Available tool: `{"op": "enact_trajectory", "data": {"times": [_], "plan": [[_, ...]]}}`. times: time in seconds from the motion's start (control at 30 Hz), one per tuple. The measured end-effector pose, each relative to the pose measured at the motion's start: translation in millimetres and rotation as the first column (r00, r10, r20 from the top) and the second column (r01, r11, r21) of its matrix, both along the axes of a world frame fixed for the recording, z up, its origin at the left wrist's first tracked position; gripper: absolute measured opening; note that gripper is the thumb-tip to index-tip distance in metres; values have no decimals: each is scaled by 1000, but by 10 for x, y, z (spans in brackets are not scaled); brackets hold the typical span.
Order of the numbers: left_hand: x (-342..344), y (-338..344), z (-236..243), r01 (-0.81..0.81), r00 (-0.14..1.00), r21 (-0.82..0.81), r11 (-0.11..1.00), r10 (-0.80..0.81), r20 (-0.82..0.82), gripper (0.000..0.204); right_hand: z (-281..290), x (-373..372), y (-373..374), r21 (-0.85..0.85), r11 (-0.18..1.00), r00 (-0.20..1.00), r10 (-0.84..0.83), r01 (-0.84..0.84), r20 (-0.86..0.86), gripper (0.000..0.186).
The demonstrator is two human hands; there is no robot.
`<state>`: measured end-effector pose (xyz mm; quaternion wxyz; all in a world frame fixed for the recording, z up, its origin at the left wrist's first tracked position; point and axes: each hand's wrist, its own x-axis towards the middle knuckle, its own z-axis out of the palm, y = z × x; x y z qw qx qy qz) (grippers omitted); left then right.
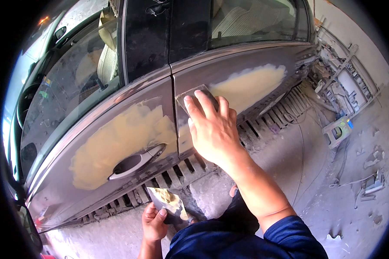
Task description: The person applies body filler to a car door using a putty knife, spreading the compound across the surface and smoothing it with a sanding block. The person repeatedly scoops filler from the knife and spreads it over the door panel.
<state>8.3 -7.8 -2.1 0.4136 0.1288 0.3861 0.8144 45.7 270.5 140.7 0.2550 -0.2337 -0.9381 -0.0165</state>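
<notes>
Up and to the right of the front door handle (139, 163), the fingers (193, 106) of my right hand (216, 133) grip a dark rectangular spreader (184, 92), seemingly against the rear door (194, 78). From those fingers, the pale yellow filler patch (250, 86) stretches up and rightward, its long axis leading away from the handle, with this hand the nearer to it. Below and right of the handle, my left hand (154, 222) pinches a plate (157, 198) bearing a dollop of filler (168, 197).

Car body workshop: putty-patched car door (116, 142), floor grating (177, 173), stained floor (317, 181).
</notes>
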Motion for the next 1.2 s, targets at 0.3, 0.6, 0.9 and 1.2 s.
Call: {"op": "enact_trajectory", "data": {"times": [0.3, 0.6, 0.9, 1.2], "plan": [[-35, -12, -13, 3, 1000, -26, 1000, -2, 24, 33, -367, 54, -150, -48, 999, 1000, -21, 21, -8, 51], [-89, -20, 1, 22, 1000, -25, 999, -22, -13, 36, -673, 117, -225, -51, 999, 997, -16, 12, -77, 56], [-91, -54, 36, 13, 999, -75, 997, -16, -40, 34, -1042, 197, -310, -83, 997, 991, -3, -9, -136, 59], [-84, -94, 40, -5, 999, -82, 997, 2, -40, 34, -1404, 185, -271, -41, 999, 980, 15, -24, -199, 61]]}}
